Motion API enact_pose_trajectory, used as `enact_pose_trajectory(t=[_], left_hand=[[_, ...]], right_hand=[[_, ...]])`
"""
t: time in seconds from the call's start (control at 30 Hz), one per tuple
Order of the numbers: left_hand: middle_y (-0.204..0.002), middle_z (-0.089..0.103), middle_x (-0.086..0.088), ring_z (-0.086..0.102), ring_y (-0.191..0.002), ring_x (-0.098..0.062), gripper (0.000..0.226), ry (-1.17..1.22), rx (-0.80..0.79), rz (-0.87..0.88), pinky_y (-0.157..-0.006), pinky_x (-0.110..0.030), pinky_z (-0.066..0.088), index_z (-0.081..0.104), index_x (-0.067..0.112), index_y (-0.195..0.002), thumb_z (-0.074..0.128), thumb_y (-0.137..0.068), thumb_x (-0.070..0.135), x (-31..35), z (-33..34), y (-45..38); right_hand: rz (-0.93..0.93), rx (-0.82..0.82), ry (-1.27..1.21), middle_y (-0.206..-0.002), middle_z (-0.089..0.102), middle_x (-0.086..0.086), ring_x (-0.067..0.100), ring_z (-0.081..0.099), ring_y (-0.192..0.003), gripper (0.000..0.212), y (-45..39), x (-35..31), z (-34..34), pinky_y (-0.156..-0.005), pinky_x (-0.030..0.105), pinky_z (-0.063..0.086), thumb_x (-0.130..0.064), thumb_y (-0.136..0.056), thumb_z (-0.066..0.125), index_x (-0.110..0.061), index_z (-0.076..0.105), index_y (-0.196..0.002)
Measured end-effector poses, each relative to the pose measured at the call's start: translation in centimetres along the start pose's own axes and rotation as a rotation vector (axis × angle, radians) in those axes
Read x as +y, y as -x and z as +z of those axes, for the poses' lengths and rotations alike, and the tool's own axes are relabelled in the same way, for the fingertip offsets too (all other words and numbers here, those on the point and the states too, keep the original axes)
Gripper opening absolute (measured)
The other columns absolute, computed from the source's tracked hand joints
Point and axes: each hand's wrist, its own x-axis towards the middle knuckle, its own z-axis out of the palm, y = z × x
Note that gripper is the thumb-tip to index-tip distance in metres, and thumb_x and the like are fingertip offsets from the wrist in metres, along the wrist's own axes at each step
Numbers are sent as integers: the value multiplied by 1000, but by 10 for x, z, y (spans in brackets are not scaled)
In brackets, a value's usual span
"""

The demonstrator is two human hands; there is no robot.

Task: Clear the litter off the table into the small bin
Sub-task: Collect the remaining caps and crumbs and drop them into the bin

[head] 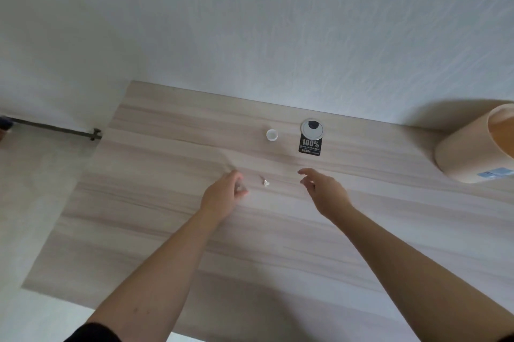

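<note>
A small white crumpled scrap (265,182) lies on the wooden table (167,230) between my two hands. Farther back sit a white bottle cap (271,135) and a black tag (309,146) printed "100%". The small bin (470,149), beige and round, stands at the table's right end with its opening tilted toward me. My left hand (222,195) hovers just left of the scrap with its fingers curled; something greyish shows at the fingertips, but it is too blurred to tell what. My right hand (324,188) is to the right of the scrap, fingers spread and holding nothing.
A round grey cable cover (312,128) is set into the table just behind the black tag. The table's back edge meets a white wall. A dark metal rod (55,130) runs off to the left past the table's left edge.
</note>
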Motion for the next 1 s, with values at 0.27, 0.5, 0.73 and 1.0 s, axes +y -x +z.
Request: enact_pose_trajectory(t=[0.27,0.5,0.73,1.0], left_hand=[[-92,59,-11,58,-76,-34,23,9,9,131,-62,-41,46,53,9,-89,67,-81,24,-8,4,-1],[-81,58,-10,54,-70,-30,30,81,16,112,-58,-34,36,53,8,-85,73,-76,29,-17,4,-5],[-67,54,-13,50,-54,-34,31,-3,80,232,-47,-33,32,48,7,-72,71,-81,26,-15,3,-8],[-80,61,-13,58,-67,-34,9,61,94,199,-55,-34,36,46,12,-101,46,-94,17,31,-9,-67]], right_hand=[[13,-33,-126,-108,55,-3,16,60,-86,33,-16,-55,63,-70,30,45,-32,-82,68,-28,55,-112],[107,75,-100,-97,55,-2,25,57,-77,15,-29,-58,75,-61,31,38,-32,-87,62,-19,56,-91],[197,166,-287,-83,58,-2,19,54,-71,12,-35,-51,61,-57,29,42,-26,-87,61,-20,51,-84],[260,235,-410,-85,67,-6,17,63,-73,7,-33,-29,20,-60,29,49,-27,-87,59,-30,57,-93]])
